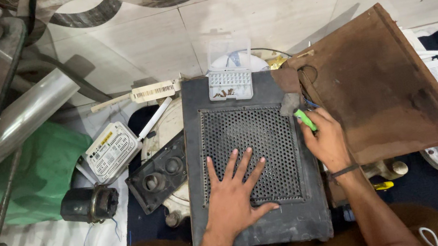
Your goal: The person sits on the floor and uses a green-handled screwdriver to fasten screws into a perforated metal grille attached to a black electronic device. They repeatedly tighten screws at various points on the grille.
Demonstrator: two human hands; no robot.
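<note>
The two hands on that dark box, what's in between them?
In the head view, only the perforated grille of the dark metal panel lies between the flat left hand and the right hand, which holds a green-handled tool.

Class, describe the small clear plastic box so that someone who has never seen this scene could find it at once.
Start at the big dark metal panel with the perforated grille, under the left hand. Follow it to its far edge, where the small clear plastic box sits, lid open towards the tiled floor. It is the only see-through thing there, with rows of tiny compartments.
</note>
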